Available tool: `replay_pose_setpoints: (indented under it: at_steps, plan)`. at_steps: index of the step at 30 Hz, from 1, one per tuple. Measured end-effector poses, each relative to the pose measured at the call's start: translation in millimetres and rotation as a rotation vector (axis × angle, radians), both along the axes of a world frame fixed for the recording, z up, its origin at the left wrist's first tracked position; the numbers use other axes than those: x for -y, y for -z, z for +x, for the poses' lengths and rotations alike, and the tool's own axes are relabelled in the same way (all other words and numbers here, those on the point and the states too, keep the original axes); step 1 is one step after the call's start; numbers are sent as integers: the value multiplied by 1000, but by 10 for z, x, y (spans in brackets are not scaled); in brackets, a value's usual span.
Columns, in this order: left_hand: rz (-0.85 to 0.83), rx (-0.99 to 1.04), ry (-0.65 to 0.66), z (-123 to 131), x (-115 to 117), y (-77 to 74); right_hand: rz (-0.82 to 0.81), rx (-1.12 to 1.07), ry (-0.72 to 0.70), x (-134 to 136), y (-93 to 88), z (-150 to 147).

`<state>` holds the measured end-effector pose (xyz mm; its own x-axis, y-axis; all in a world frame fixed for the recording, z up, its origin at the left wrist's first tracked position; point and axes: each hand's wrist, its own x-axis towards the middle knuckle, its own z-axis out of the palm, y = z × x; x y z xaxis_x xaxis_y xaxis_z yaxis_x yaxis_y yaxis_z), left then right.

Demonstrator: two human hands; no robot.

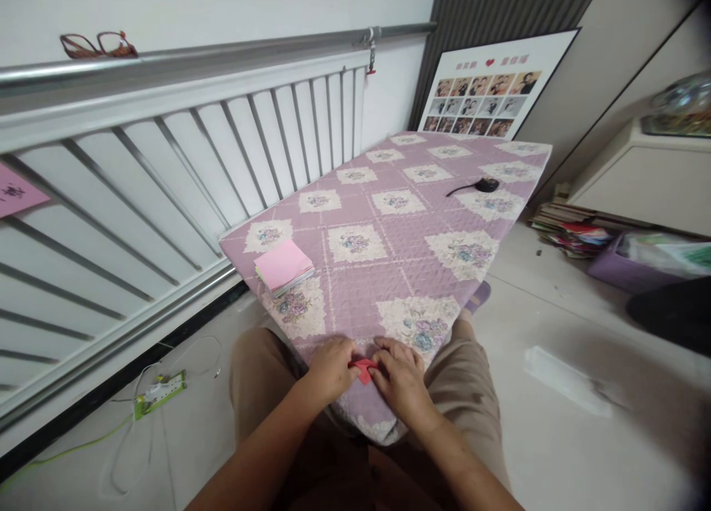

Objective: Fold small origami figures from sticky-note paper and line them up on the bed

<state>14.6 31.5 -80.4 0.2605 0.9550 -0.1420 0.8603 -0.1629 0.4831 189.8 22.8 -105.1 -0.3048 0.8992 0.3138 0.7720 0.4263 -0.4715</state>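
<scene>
Beyond the red paper (364,370), poster (494,89) with Chinese characters (515,61)

Right of the pink paper stack (285,264), I can pass over flowered tablecloth (358,281) as far as a small black object (487,185). Left of the stack, the white radiator (149,148) blocks me. Nearer me than the stack, my left hand (332,370) and right hand (401,374) stand in the way.
</scene>
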Motion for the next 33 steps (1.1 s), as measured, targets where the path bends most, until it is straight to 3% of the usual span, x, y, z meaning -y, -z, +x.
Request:
replay_pose_setpoints:
  at_steps: [3, 6, 11, 15, 19, 26, 33]
  plan:
    - [-19, -8, 68, -23, -21, -21, -61, -46, -64, -27, -34, 0]
    - [31, -13, 55, -39, 6, -71, -87, -88, -151, -68, -110, 6]
    - [276, -160, 78, -42, 112, -117, 98, 32, -211, -130, -218, 11]
    - [337, -316, 143, -33, 178, 40, 198, 134, -235, -120, -115, 10]
    - [323, -330, 170, -35, 261, 197, 155, 140, -239, -61, 24, 26]
    - [219, -244, 78, -65, 414, 147, -5, 31, -293, -27, 31, 99]
    - [190, -34, -175, -36, 462, 183, -32, -3, -203, -49, 76, 130]
